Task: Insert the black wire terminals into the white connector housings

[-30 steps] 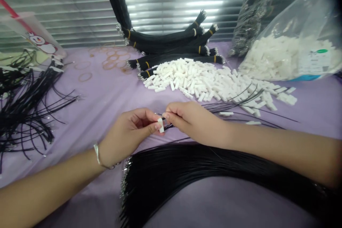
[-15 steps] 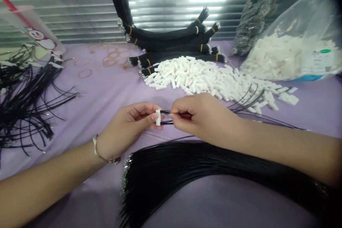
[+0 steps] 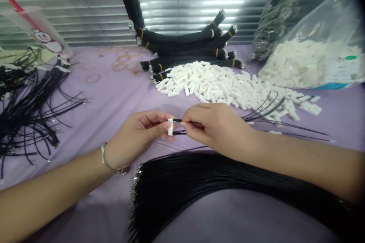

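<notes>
Your white rectangular connector [image 3: 170,127] looks matt plastic; your curved black wire bundle [image 3: 211,171] looks smooth, glossy, with shiny metal tips [image 3: 135,184].

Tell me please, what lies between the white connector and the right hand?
In the head view, black wires span from the white connector to the right hand.

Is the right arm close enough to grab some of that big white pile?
Probably yes. The white pile lies just beyond the right grip, and nothing solid seems to stand between them. But that grip is pinching black wires, so it would likely need to let go first.
</notes>
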A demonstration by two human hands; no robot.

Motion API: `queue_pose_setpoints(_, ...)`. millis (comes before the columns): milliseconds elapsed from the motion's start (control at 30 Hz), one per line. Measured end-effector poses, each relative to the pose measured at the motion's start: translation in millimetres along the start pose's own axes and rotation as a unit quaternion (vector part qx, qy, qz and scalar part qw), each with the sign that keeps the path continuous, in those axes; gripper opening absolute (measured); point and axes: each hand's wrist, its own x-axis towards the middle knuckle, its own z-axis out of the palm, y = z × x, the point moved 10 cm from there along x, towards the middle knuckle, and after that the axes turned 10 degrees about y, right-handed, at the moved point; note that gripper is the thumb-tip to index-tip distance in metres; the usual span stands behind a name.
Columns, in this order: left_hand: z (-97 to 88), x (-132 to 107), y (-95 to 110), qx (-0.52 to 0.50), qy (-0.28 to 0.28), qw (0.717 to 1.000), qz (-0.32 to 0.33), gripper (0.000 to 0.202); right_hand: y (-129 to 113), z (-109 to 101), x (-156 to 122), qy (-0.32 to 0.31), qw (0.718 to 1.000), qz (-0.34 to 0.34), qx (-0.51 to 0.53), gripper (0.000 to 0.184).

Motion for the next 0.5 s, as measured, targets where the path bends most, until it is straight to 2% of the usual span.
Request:
queue_pose_setpoints(200,-0.2,1.1,0.4,0.006,0.003,1.000,0.004,0.015,-8.0,9.8,-1.0,-0.036,0.998,-0.044,-0.012,0.021)
queue_pose_setpoints(500,1.6,1.3,1.7,0.022,-0.009,0.999,0.023,0.015,-1.9,17.4,-1.8,-0.056,0.998,-0.020,-0.032,0.021)
